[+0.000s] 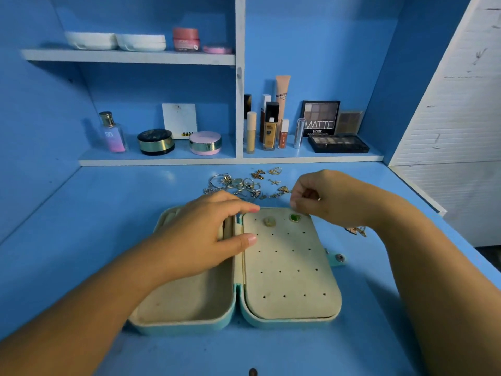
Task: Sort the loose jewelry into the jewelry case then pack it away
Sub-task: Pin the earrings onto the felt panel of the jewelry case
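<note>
Blue table (81,240), case (287,267) open flat. Left hand (200,240) spread on left half. Right hand (322,202) pinched together at case top edge, content indiscernible. Jewelry (238,184) pile behind.

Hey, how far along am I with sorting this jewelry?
Early. Done: a pale earring and a green earring sit in the holed panel. In hand: your right hand pinches a small piece above it; your left hand rests on the case. Left: the loose pile behind, stray pieces by your right wrist, then closing up.
</note>
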`<state>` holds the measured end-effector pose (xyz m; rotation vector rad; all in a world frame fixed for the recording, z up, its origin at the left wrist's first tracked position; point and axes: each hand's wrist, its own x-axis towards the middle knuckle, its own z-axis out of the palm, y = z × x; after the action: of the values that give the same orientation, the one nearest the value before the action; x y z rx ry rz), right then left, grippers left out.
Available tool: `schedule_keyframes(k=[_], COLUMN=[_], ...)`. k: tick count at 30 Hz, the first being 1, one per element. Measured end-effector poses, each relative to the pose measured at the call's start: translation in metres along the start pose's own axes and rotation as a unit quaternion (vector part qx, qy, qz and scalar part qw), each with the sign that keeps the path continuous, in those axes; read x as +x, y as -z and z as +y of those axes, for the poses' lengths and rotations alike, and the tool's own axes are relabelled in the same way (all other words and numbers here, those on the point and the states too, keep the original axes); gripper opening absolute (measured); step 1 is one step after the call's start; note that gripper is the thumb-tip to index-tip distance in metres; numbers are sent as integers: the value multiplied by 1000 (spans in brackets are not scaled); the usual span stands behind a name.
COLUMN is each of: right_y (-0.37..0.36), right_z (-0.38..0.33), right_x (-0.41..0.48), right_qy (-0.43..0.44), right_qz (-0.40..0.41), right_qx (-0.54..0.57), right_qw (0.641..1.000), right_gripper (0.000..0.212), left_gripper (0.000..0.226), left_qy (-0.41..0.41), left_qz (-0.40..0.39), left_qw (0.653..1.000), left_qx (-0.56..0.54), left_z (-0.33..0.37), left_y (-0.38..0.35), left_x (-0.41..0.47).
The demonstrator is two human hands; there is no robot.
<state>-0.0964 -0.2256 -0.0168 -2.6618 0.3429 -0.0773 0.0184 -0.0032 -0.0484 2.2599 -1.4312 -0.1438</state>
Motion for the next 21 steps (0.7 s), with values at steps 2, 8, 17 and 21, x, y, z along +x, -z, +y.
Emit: schedule_keyframes(k=[2,8,17,21], right_y=[0,-3,-4,6], right_z=[1,5,4,-4], right_x=[0,6,7,5], right_qy=[-3,-5,-35,-80], right_qz=[7,44,19,-41], right_qx=[8,51,121,125], right_qw=[1000,998,992,988], right_gripper=[8,11,14,19], left_gripper=[48,30,6,6], left_qy=[-9,-6,-35,-40], left_qz=[-30,-41,65,56], left_qw=[999,998,997,998], left_qx=[18,45,-2,5], left_z=[5,23,16,20], left_y=[4,4,-16,-15], left_x=[6,32,33,32])
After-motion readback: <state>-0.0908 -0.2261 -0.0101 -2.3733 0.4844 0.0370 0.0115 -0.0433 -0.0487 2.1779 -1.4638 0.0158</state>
